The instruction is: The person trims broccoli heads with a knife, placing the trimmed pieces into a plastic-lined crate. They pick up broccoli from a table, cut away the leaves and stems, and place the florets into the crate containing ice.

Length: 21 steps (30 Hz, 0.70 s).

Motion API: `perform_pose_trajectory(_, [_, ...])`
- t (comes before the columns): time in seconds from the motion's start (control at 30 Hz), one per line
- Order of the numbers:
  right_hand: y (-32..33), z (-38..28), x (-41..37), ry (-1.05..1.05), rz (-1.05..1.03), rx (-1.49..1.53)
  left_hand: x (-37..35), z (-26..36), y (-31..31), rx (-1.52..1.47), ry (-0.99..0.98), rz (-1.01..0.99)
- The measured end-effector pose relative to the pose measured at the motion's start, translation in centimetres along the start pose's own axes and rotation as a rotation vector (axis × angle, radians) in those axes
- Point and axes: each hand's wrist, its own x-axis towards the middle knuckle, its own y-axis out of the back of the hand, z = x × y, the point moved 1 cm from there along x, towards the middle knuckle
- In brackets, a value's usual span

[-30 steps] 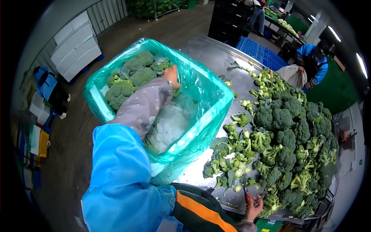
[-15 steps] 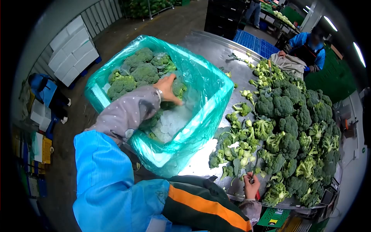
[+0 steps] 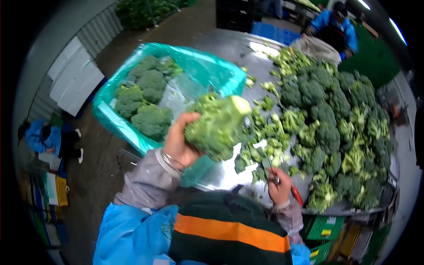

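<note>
At the centre of the head view, a broccoli head [image 3: 216, 130] sits in the left hand [image 3: 179, 142], which grips its crown from about eight o'clock. Its long axis slants, with the pale cut stem [image 3: 240, 106] pointing between one and two o'clock, away from that hand. The right hand [image 3: 279, 189], farther from it, is closed around what looks like a red-handled knife [image 3: 297, 194], the held head lying toward its ten-to-eleven o'clock. From that head, the green-lined box [image 3: 212, 66] stands at ten o'clock, the broccoli pile [image 3: 324, 112] at three
</note>
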Motion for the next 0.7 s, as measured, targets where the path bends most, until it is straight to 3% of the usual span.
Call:
perform_pose_trajectory(0.13, [2.2,-3.9,2.7,0.174,0.004,-0.023,-1.0,-7.2,1.3,-0.037,0.15,-0.079])
perform_pose_trajectory(0.2, [2.6,-4.4,2.9,0.187,-0.109,-0.104,-1.5,-9.0,2.4,0.014,0.184,-0.05])
perform_pose_trajectory(0.53, [1.9,-4.0,0.7,0.14,-0.011,-0.27,-1.6,-12.3,4.3,0.022,0.251,-0.009])
perform_pose_trajectory(0.6, [2.7,-3.1,0.2,-0.045,-0.088,-0.413,-1.7,-12.5,4.1,0.065,0.215,-0.018])
perform_pose_trajectory(0.7, [6.5,5.5,-3.5,-0.476,-0.256,-0.692,-2.6,-10.5,4.3,0.084,0.23,-0.022])
